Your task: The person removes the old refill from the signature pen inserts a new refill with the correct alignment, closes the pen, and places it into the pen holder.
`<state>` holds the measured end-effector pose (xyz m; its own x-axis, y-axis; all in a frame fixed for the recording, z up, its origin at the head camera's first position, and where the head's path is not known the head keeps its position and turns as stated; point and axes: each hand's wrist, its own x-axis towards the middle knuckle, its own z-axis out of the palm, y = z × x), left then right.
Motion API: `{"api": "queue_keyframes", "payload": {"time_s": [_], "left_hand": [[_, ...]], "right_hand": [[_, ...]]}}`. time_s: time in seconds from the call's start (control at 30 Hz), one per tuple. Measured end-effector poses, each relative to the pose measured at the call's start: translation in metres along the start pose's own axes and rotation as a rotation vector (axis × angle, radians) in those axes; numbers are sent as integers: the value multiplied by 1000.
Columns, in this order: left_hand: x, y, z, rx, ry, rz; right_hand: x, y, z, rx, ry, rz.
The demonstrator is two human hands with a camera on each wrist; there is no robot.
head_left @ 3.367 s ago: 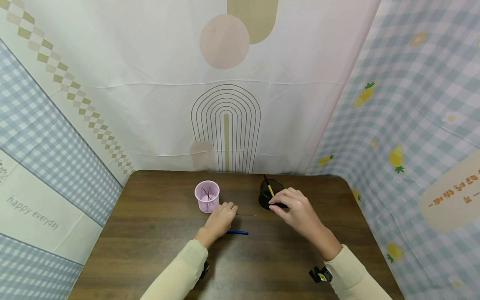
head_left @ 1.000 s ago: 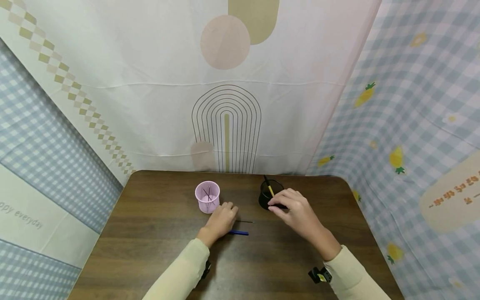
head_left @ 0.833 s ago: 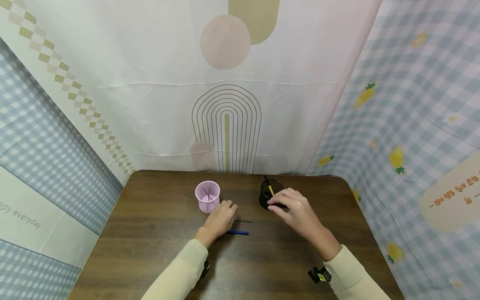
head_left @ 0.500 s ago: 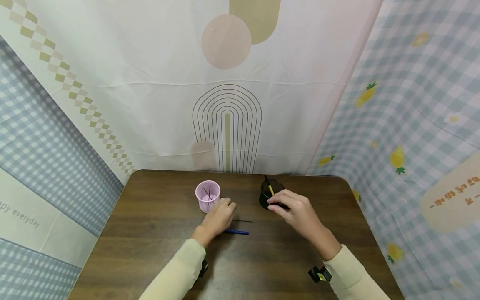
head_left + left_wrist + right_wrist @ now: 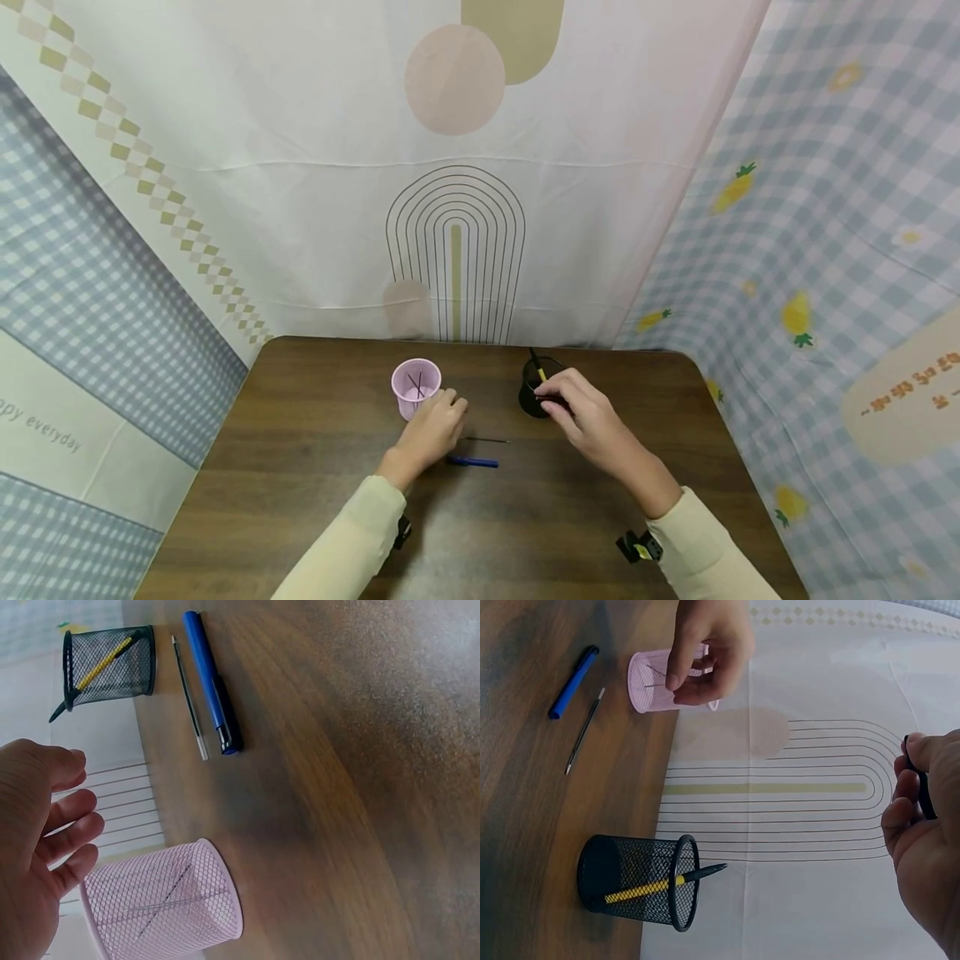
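Observation:
My left hand [image 5: 429, 429] hangs with loosely curled fingers and nothing in them, right beside the pink mesh cup [image 5: 161, 900]. Two thin dark sticks [image 5: 415, 384] lean inside that cup. On the table, a slim pen refill [image 5: 190, 701] with a clear end lies alongside a blue pen [image 5: 210, 675] with a clip. My right hand [image 5: 592, 417] pinches a slim black object [image 5: 926, 799] between thumb and fingers; its kind I cannot tell. Behind that hand in the head view stands the black mesh cup [image 5: 641, 881], holding a yellow pen with black ends [image 5: 705, 872].
A brown wooden table [image 5: 300, 467] carries everything. Its far edge meets a pale printed cloth [image 5: 337, 250], and a checked cloth [image 5: 750, 292] hangs at the right. A small black wrist camera [image 5: 639, 547] sits under the right sleeve.
My left hand has let go of the refill, which now lies on the table, and has moved back and left toward the pink cup. My right hand has risen slightly by the black cup.

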<state>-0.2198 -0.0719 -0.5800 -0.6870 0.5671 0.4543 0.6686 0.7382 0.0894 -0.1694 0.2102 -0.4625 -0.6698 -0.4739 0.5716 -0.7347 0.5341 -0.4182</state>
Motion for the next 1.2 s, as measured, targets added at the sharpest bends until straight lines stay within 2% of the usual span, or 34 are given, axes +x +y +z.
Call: {"api": "queue_keyframes", "payload": {"time_s": [0.5, 0.9, 1.03, 1.2], "left_hand": [[-1, -9, -18, 12, 56, -25], [0, -25, -38, 30, 160, -25], [0, -31, -42, 24, 161, -47], [0, -38, -47, -13, 130, -111]], "right_hand": [[-2, 2, 4, -19, 63, 13], [-2, 2, -1, -54, 87, 89], [-3, 3, -1, -43, 72, 94], [-3, 5, 0, -24, 67, 85]]}}
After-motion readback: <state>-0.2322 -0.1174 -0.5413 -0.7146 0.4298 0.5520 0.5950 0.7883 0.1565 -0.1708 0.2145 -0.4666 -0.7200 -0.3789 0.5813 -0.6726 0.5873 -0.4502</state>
